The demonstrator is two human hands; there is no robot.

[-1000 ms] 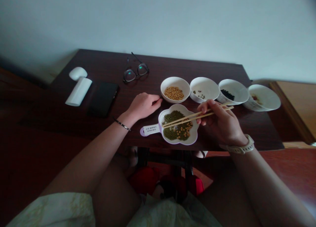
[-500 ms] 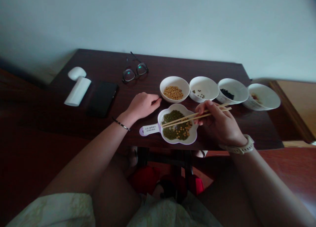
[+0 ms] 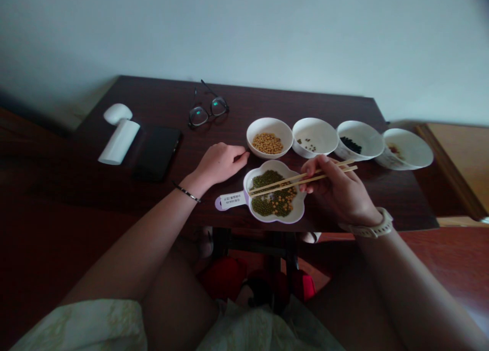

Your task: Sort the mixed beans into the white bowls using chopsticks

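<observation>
My right hand (image 3: 336, 190) is closed around a pair of wooden chopsticks (image 3: 274, 187). Their tips reach over the left part of a white, scalloped dish (image 3: 298, 211) with a lilac rim and a labelled handle. Green mung beans (image 3: 263, 207) and yellow soybeans (image 3: 287, 206) lie mixed in that dish; whether the tips pinch a bean is too small to tell. Loosely curled on the table, my left hand (image 3: 219, 163) shows nothing in it. Its fingertips are close to a white bowl (image 3: 253, 132) of soybeans, just above the dish.
Right of the soybean bowl stand a bowl (image 3: 321, 132) with a few beans, a bowl (image 3: 367, 137) with black beans and a bowl (image 3: 414, 150) with reddish bits. Glasses (image 3: 209, 114), a black flat device (image 3: 157, 152) and a white cylindrical object (image 3: 119, 142) lie left on the dark table (image 3: 153, 96).
The whole view has shifted very slightly. Both hands, the chopsticks and the dish keep practically the same positions.
</observation>
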